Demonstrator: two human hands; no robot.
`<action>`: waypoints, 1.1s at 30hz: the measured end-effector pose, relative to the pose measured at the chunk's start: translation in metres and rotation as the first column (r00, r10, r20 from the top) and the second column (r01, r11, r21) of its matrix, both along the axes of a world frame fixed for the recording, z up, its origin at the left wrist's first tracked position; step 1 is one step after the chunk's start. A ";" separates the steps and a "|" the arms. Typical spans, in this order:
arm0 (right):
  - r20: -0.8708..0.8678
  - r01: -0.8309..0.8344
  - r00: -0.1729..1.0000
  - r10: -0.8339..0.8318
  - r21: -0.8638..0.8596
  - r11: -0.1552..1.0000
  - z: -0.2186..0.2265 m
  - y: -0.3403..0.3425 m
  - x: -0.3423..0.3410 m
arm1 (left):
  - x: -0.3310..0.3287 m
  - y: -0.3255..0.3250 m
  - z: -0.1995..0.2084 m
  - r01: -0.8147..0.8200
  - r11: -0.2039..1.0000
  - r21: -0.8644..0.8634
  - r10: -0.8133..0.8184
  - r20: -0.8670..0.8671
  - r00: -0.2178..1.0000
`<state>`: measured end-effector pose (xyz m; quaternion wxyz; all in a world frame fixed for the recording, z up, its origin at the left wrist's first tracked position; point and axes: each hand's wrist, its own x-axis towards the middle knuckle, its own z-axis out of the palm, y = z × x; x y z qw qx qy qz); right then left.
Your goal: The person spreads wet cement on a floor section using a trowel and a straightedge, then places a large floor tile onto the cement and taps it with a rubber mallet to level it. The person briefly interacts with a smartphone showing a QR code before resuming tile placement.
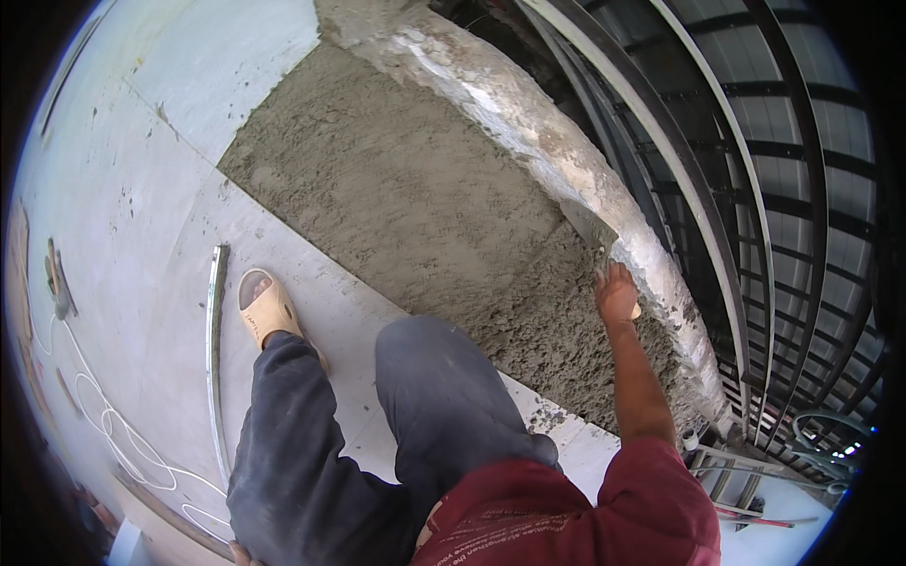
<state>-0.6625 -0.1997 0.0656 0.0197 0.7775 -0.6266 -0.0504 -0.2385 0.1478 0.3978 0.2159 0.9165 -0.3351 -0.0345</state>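
My right hand point(618, 294) is closed round the handle of a trowel point(589, 224), at the right side of a bed of wet grey mortar point(396, 179). The trowel's blade points away from me and lies by the rough, whitish edge of the wall base point(557, 156). Smoothed mortar covers the far and middle part, while the part nearer my right arm is coarse and lumpy. Only a bit of my left hand point(243, 555) shows at the bottom edge, beside my left trouser leg; its fingers are mostly hidden.
Large pale floor tiles point(170, 208) border the mortar on the left. A long metal straightedge point(215, 349) lies beside my sandalled foot point(267, 307). A white cord point(111, 424) loops at the far left. Metal railings point(698, 179) rise on the right, and a ladder point(741, 486) lies at lower right.
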 end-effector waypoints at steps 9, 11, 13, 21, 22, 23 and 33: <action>0.113 0.170 0.967 -0.227 0.376 0.911 -0.010 0.023 -0.021 | -0.020 -0.012 0.004 0.053 0.998 0.033 -0.052 -0.019 0.998; 0.196 0.145 0.948 -0.249 0.430 0.891 -0.023 0.045 -0.043 | -0.023 -0.011 0.004 0.012 0.999 0.045 -0.010 -0.043 0.999; 0.223 0.056 0.965 -0.136 0.331 0.942 -0.031 0.062 -0.054 | -0.017 0.002 -0.005 0.025 0.999 -0.023 -0.026 -0.029 0.999; 0.417 0.037 0.570 -0.708 0.848 0.529 0.021 0.067 0.113 | -0.010 -0.001 -0.017 0.025 0.998 -0.057 -0.011 0.245 0.969; 0.440 -0.008 0.583 -0.683 0.844 0.537 0.019 0.064 0.142 | -0.003 0.002 -0.024 0.062 0.995 -0.077 -0.036 0.299 0.954; 0.446 -0.056 0.588 -0.674 0.855 0.516 0.018 0.060 0.174 | -0.001 0.005 -0.028 0.085 0.992 -0.098 -0.049 0.328 0.943; 0.593 -0.452 0.804 0.046 0.559 0.695 -0.038 -0.005 0.418 | 0.011 0.010 -0.039 0.065 0.983 -0.172 0.008 0.397 0.918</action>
